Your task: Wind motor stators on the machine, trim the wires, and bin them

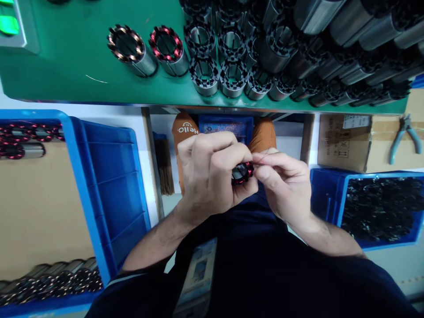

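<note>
My left hand [212, 172] is wrapped round a motor stator [243, 173] with red wire windings, held above my lap. The stator's open end faces up, and most of its body is hidden by my fingers. At its right edge, my right hand [285, 181] pinches a thin red wire [263, 156] between thumb and fingertips. On the green bench ahead stand a copper-wound stator [132, 51] and a red-wound stator [168, 51]. Right of them are rows of unwound stators with black end pieces [233, 76].
On the left, a blue crate [76, 176] holds wound stators along two sides of a cardboard sheet. A blue bin [344, 212] of black parts is at the right. Pliers [404, 137] lie on a cardboard box [344, 148]. The bench [82, 88] edge runs ahead of my hands.
</note>
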